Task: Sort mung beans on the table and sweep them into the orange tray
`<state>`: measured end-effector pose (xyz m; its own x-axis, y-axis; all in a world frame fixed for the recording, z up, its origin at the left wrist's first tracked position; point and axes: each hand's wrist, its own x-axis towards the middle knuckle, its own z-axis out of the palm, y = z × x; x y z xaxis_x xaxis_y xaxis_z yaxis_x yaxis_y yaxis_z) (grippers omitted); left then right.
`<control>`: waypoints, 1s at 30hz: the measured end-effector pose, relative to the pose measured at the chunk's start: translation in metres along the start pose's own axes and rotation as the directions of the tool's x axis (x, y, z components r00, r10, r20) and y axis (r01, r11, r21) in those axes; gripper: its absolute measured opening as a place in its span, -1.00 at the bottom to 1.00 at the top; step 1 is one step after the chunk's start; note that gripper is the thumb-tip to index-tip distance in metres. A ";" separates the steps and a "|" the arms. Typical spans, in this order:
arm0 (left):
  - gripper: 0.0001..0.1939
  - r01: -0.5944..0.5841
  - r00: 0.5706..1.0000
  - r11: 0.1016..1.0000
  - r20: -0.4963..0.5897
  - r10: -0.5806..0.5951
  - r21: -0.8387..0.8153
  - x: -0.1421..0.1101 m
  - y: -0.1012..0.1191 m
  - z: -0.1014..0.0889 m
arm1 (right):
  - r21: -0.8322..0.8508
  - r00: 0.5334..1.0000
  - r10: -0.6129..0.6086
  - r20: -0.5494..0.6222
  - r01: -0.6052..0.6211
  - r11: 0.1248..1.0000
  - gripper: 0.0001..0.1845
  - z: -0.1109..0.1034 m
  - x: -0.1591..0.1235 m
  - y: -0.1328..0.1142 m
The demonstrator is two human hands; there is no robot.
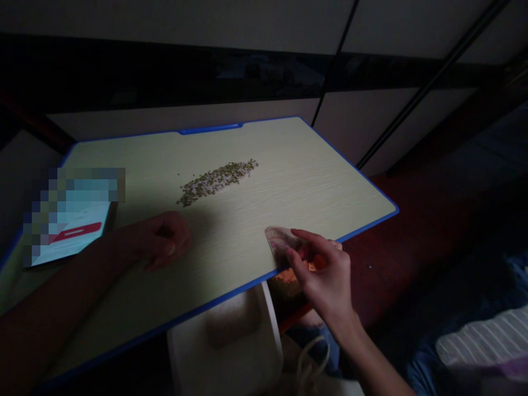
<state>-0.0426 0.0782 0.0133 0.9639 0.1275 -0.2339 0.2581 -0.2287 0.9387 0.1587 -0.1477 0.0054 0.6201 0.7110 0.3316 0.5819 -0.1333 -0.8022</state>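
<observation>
A long heap of small greenish beans mixed with pale grains [218, 180] lies on the light, blue-edged tabletop [313, 181]. Below the heap's left end, my left hand [169, 242] rests near the board with its fingers curled closed. Whatever it may hold is hidden and in shadow. At the board's front edge, my right hand [324, 269] grips a thin printed card [280, 242], pale with reddish marks. The card tilts over the edge, its lower part covered by my fingers.
A lit tablet [78, 225], partly blurred out, lies at the left. Under the front edge stands a white container [231, 352]; beside it is something orange [291, 280] with dark contents. Cabinet panels [264, 25] rise behind the table. Striped fabric [487, 341] lies at lower right.
</observation>
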 end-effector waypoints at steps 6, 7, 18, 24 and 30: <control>-0.45 -0.065 0.987 0.982 0.131 0.089 -0.177 0.001 0.001 -0.001 | -0.018 0.998 0.050 -0.039 -0.051 0.999 -0.79 -0.009 0.004 0.009; -0.46 -0.064 0.987 0.980 0.134 0.090 -0.188 0.000 0.001 -0.001 | -0.011 0.997 0.056 -0.044 -0.057 0.998 -0.79 -0.011 0.004 0.011; -0.48 0.101 0.983 0.985 0.166 -0.077 -0.143 -0.003 0.011 0.004 | 0.272 0.971 0.191 -0.142 -0.148 0.951 -0.75 -0.031 0.014 0.021; -0.63 0.197 0.980 0.945 -0.014 -0.201 0.262 0.008 0.057 0.051 | 0.279 0.948 0.239 -0.211 -0.176 0.944 -0.71 -0.055 0.020 0.032; -0.72 0.183 0.976 0.885 -0.190 -0.111 0.428 0.019 0.083 0.126 | 0.246 0.934 0.229 -0.274 -0.162 0.956 -0.68 -0.070 0.024 0.043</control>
<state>0.0051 -0.0601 0.0549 0.8993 0.3327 -0.2840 0.4336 -0.5919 0.6795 0.2354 -0.1848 0.0136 0.8567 0.4442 0.2622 0.3260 -0.0725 -0.9426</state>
